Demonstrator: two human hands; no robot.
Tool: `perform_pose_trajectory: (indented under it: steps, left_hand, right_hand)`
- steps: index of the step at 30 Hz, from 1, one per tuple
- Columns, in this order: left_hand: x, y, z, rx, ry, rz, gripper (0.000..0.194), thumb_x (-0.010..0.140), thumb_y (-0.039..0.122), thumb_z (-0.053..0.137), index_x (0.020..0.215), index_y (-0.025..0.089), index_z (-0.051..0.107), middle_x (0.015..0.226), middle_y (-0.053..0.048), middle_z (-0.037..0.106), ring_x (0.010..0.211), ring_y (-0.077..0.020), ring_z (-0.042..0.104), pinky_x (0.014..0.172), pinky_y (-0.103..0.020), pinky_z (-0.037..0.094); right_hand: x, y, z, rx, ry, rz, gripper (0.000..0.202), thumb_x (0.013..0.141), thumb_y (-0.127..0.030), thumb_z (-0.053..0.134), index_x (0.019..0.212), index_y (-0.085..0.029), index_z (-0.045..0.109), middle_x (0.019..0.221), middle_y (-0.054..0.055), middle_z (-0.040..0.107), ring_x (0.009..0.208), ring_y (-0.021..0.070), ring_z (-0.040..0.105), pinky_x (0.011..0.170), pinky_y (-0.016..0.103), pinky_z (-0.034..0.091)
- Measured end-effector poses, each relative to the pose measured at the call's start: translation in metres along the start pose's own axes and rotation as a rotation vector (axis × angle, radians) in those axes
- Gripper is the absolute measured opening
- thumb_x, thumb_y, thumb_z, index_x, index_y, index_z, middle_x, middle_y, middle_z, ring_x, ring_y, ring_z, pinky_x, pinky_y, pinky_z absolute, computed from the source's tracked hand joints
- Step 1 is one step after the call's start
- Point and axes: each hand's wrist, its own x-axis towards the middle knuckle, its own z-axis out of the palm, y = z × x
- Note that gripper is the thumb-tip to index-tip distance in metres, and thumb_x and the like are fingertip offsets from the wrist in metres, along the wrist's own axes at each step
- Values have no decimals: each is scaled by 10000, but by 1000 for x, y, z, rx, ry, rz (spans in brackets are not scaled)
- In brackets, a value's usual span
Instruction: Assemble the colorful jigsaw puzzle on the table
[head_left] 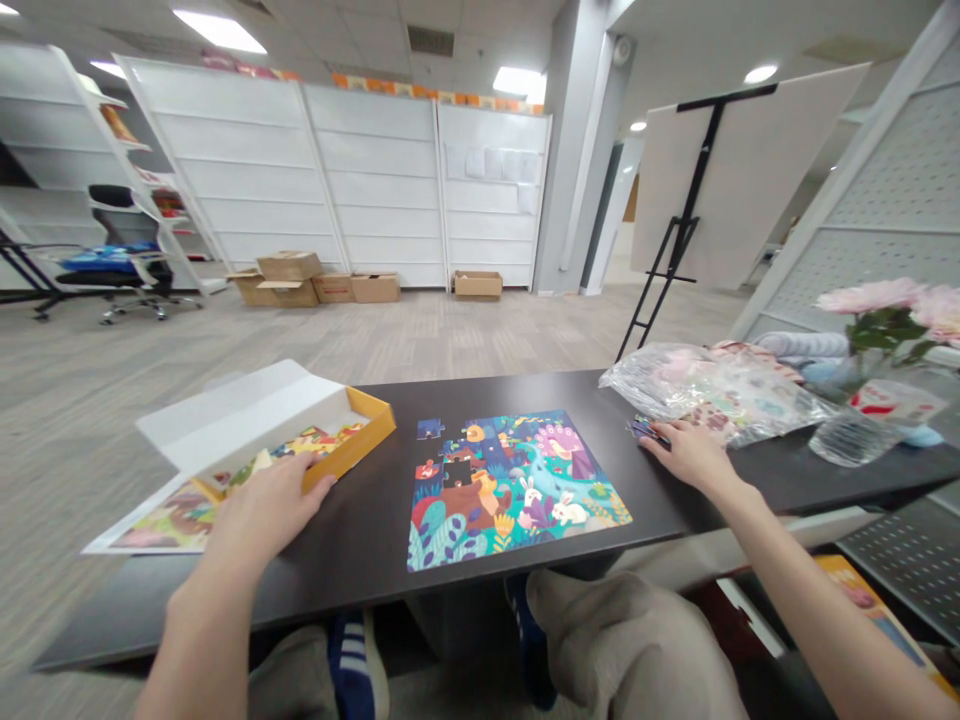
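A colourful animal jigsaw puzzle (525,490) lies partly joined on the dark table, with a gap at its upper left. One loose blue piece (430,429) sits just off that corner. My left hand (270,500) is closed over the near wall of an open yellow box (367,425), thumb outside and fingers partly hidden inside. Printed pieces or card show within the box. At the right, my right hand (690,452) has its fingertips closed on dark puzzle pieces (646,431) on the tabletop; the fingers partly cover them.
A printed picture sheet (169,515) lies under the box. Clear plastic packaging (720,390), a clear plastic cup (855,435) and pink flowers (885,300) stand at the right. Beyond the table are an easel (679,225), cardboard boxes (289,280) and an office chair (124,250).
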Motion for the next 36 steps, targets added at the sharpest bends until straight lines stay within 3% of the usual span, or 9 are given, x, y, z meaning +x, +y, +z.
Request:
perform_pose_trajectory:
  steps: [7, 10, 14, 16, 19, 26, 31, 36]
  left_hand:
    - [-2, 0, 1, -36, 9, 27, 539, 923, 470, 320, 1218, 131, 617, 1186, -196, 694, 1074, -368, 658, 888, -464, 495]
    - [-4, 0, -1, -44, 11, 18, 532, 922, 466, 329, 1219, 135, 621, 1180, -199, 697, 1074, -369, 656, 874, -463, 498]
    - [-6, 1, -3, -48, -3, 12, 532, 923, 460, 346, 1242, 129, 613, 1204, -208, 686, 1090, -375, 652, 870, -464, 500]
    - [-6, 1, -4, -55, -1, 13, 527, 923, 451, 353, 1249, 130, 615, 1205, -205, 689, 1096, -374, 650, 879, -463, 498]
    - [-7, 0, -4, -66, 10, 13, 520, 918, 440, 363, 1239, 129, 628, 1203, -204, 694, 1093, -376, 650, 877, -464, 501]
    - [-9, 2, -6, -65, -11, 3, 547, 926, 454, 342, 1263, 117, 613, 1207, -212, 690, 1102, -391, 650, 894, -488, 499]
    - [-8, 1, -6, -62, -16, -3, 557, 934, 477, 333, 1270, 124, 603, 1213, -210, 684, 1114, -392, 647, 883, -484, 502]
    - [-9, 0, -4, -36, -13, -7, 532, 940, 433, 349, 1301, 126, 591, 1237, -207, 676, 1126, -379, 641, 901, -473, 494]
  right_hand:
    - [4, 13, 6, 214, -70, -24, 377, 853, -545, 532, 871, -187, 649, 850, 114, 712, 810, 274, 673, 731, 364, 503]
    - [6, 16, 4, 230, -92, -47, 448, 823, -545, 564, 1012, -153, 671, 900, 132, 714, 850, 284, 681, 770, 371, 522]
    - [11, 14, 3, 200, -51, -110, 513, 832, -515, 572, 1173, -147, 677, 1141, 192, 685, 1018, 314, 675, 917, 425, 515]
    - [11, 12, 2, 239, -69, -140, 472, 857, -506, 546, 1156, -173, 696, 1188, 176, 680, 981, 294, 688, 917, 424, 521]
    - [7, 8, -4, 319, -119, -148, 474, 870, -524, 534, 1142, -175, 704, 1078, 143, 713, 807, 247, 698, 821, 384, 547]
    - [-10, -28, -22, 406, -167, -250, 415, 889, -487, 542, 1136, -189, 692, 914, 90, 722, 752, 223, 661, 755, 353, 525]
    - [-7, -62, -24, 422, -139, -277, 384, 889, -461, 543, 1114, -189, 695, 943, 98, 726, 786, 230, 655, 802, 373, 515]
    - [1, -70, -24, 447, -151, -292, 408, 862, -469, 575, 1108, -166, 694, 896, 102, 701, 785, 243, 663, 779, 368, 523]
